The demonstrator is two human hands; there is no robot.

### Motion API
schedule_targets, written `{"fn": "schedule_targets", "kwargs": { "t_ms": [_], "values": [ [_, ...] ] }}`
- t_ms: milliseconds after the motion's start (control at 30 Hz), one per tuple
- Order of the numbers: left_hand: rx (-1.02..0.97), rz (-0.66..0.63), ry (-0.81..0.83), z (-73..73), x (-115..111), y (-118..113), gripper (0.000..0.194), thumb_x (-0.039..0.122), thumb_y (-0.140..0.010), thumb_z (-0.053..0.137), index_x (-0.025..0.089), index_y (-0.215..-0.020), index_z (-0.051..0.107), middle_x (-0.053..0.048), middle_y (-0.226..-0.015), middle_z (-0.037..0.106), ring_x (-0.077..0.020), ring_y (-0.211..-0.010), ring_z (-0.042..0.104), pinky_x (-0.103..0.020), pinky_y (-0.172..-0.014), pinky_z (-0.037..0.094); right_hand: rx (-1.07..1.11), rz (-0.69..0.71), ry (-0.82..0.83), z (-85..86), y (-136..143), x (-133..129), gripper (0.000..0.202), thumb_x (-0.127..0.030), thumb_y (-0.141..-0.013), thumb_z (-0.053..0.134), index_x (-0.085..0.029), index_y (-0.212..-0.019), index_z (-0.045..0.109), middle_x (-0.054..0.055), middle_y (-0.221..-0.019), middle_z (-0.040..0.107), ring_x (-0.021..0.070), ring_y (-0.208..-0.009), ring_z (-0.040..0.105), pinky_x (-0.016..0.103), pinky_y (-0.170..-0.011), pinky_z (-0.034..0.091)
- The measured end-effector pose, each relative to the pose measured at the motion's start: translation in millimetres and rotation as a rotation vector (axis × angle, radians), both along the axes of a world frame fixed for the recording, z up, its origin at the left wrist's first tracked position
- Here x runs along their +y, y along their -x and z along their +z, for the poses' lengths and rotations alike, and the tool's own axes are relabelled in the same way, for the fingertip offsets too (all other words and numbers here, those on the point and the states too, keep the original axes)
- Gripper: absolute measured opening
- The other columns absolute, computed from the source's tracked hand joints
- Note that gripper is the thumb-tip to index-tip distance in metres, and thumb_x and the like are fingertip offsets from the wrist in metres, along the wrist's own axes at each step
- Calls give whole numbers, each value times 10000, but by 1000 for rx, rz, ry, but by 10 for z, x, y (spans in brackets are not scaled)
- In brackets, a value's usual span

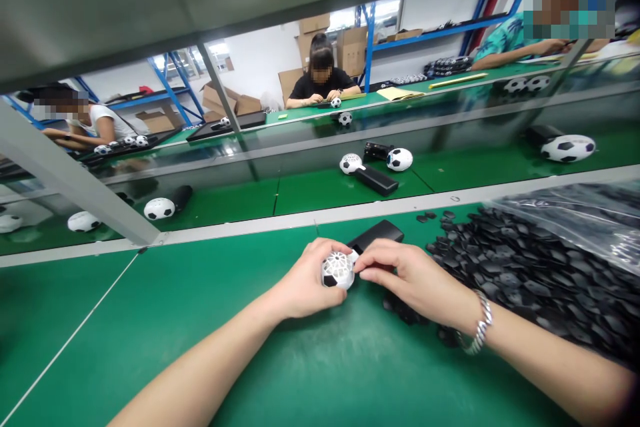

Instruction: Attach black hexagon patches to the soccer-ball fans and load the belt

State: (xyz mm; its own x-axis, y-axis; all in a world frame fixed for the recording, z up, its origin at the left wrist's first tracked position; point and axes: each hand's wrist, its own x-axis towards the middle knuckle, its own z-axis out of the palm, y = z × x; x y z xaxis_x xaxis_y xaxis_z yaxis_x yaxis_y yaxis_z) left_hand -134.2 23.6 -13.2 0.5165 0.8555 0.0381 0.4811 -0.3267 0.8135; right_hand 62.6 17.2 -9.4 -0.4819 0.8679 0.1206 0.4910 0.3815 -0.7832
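Note:
In the head view my left hand (300, 283) is wrapped round a small white football-patterned ball (338, 269) with a lattice top and black patches. A black rectangular block (381, 235) lies just behind it, and a short white piece between them seems to join the two. My right hand (413, 277), with a silver bracelet at the wrist, pinches thumb and forefinger against the ball's right side. Whatever its fingertips hold is too small or hidden to make out. Beside that hand spreads a large heap of small black plastic pieces (525, 273).
A clear plastic bag (595, 220) lies over the heap. Past a metal rail (280, 215), a green conveyor belt (310, 193) carries more balls (400, 159) with black blocks. A slanted metal post (85, 167) stands left; a panel overhangs the top. Several co-workers sit opposite.

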Motion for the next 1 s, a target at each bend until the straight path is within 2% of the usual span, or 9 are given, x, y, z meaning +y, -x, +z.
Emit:
{"fn": "schedule_targets", "kwargs": {
  "t_ms": [67,133,267,367,500,767,1000],
  "values": [
    [-10,32,16,-10,-8,-13,496,152,-604,677,237,-1063,510,-45,-1114,495,-251,-1034,482,-410,-911,392,15,-7,119,-67,15,0,111,-229,-820,505,-228,-826,616,-5,-765,628,134,-577,565,228,-499,443],
    [-27,54,18,-28,-9,-24,498,216,-600,717,231,-1054,512,-44,-1101,501,-242,-1005,498,-403,-896,402,24,-23,159,-111,33,8,98,-226,-815,507,-221,-808,605,-17,-720,617,118,-526,532,217,-461,414],
    [-45,95,-32,-71,-20,-63,444,239,-612,716,224,-1011,520,-37,-1052,505,-220,-979,506,-373,-870,416,69,-12,66,-129,75,29,84,-195,-791,548,-213,-759,624,-14,-746,625,146,-672,572,238,-597,435],
    [-51,125,-77,-99,-36,-100,385,197,-629,679,212,-979,521,-34,-1012,509,-209,-962,509,-355,-853,421,93,-24,13,-128,94,41,66,-175,-776,567,-205,-734,609,-13,-740,617,146,-694,566,246,-640,425],
    [-65,136,-111,-125,-46,-131,372,130,-619,632,214,-963,518,-31,-995,510,-207,-963,505,-350,-853,418,88,-22,-23,-128,81,75,72,-181,-752,604,-204,-685,596,-17,-717,593,145,-684,552,252,-645,408],
    [-70,121,-193,-145,-76,-155,380,104,-584,623,216,-933,522,-35,-995,517,-215,-963,492,-355,-853,417,-1,23,-5,-125,35,151,106,-236,-728,660,-203,-650,596,-31,-654,575,137,-628,524,237,-593,380],
    [-149,191,-128,-206,-73,-149,386,108,-594,630,201,-954,528,-44,-1016,507,-211,-976,506,-361,-864,418,7,-6,27,-116,74,126,95,-212,-766,592,-197,-672,581,-26,-659,593,143,-627,538,227,-577,392]
  ]
}}
